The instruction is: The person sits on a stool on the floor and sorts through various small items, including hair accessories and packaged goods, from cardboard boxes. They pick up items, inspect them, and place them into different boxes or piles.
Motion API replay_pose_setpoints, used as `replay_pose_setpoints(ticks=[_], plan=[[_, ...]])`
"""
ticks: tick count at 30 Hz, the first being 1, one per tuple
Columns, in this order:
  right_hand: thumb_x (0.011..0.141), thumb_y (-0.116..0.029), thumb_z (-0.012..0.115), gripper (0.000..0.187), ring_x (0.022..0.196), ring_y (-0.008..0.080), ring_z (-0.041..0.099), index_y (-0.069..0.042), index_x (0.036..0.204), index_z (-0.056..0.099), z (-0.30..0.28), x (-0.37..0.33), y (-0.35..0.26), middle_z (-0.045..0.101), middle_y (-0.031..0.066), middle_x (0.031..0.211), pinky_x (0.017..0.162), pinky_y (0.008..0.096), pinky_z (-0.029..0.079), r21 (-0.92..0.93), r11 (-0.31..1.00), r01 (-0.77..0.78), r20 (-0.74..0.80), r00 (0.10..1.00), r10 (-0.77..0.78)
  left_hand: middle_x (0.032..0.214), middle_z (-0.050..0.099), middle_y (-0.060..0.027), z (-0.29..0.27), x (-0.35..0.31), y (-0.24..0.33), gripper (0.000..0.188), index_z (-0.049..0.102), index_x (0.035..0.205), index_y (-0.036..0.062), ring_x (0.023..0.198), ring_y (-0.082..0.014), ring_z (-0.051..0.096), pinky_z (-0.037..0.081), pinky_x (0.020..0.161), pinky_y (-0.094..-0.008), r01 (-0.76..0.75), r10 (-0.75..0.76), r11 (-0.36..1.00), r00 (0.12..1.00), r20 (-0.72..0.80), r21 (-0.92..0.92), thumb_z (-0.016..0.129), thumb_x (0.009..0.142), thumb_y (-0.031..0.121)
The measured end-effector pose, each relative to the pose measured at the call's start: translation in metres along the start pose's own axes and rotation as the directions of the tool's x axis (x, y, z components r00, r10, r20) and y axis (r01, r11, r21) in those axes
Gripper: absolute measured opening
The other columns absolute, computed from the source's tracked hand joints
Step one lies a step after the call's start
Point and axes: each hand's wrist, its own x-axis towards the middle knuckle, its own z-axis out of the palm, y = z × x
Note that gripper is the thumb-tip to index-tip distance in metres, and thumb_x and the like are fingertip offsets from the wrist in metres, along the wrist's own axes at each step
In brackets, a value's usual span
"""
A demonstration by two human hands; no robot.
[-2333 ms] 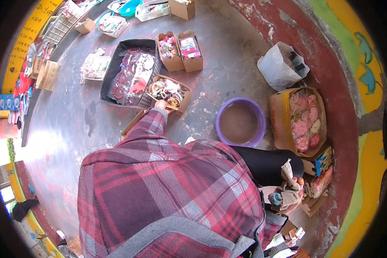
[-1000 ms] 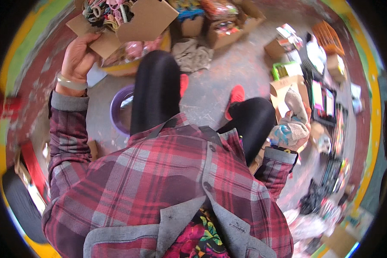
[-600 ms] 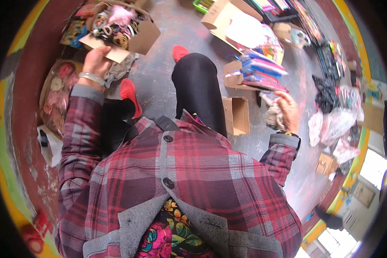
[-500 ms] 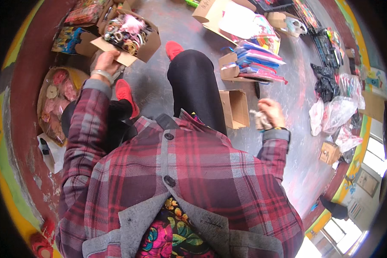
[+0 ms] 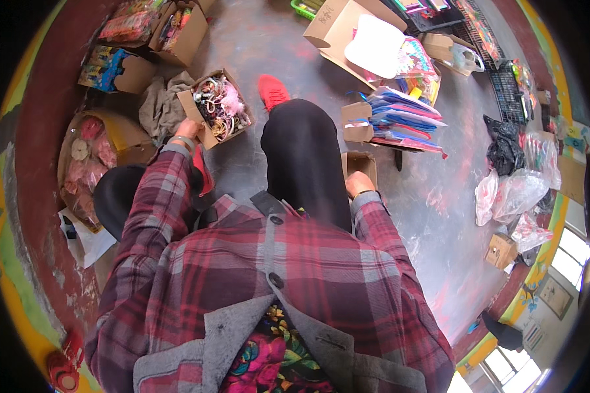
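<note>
On the left, an open cardboard box holds a jumble of hair ties with a pink fluffy one among them. My left hand is closed on the near flap of this box. Just right of my knee stands a small open cardboard box. My right hand is at its near side, knuckles up, with the fingers reaching down out of sight. Whether anything is in that hand does not show.
Beyond the small box, a carton holds upright blue and pink packets. A grey cloth lies beside the hair-tie box. Further left is a box of pink wrapped items. Plastic bags and black crates line the right side.
My right hand, which held a small whitish bundle out to the right, has come left to the small box; the bundle no longer shows. The hair-tie box is lower and nearer.
</note>
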Motion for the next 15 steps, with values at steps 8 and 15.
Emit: replay_pose_setpoints(ticks=[8, 15], plan=[[0.073, -0.025, 0.057, 0.024, 0.077, 0.0370, 0.063, -0.003, 0.076, 0.068, -0.034, -0.003, -0.104, 0.064, 0.0201, 0.079, 0.069, 0.0454, 0.050, -0.027, 0.976, 0.214, -0.349, 0.913, -0.210, 0.078, 0.064, -0.0112, -0.018, 0.023, -0.025, 0.021, 0.066, 0.077, 0.0095, 0.077, -0.0295, 0.062, 0.049, 0.073, -0.0390, -0.391, 0.424, 0.040, 0.840, 0.338, 0.920, 0.049, 0.078, 0.021], [0.073, -0.022, 0.057, 0.022, 0.076, 0.0374, 0.063, -0.003, 0.074, 0.068, -0.084, 0.007, -0.166, 0.064, 0.0208, 0.077, 0.068, 0.0449, 0.050, -0.084, 0.969, 0.232, -0.498, 0.833, -0.243, 0.092, 0.055, -0.0075, 0.023, -0.043, 0.024, 0.048, 0.040, 0.125, 0.0113, 0.083, -0.0227, 0.055, 0.049, 0.063, -0.0377, 0.041, -0.105, 0.954, 0.973, -0.203, -0.297, 0.055, 0.080, 0.009]])
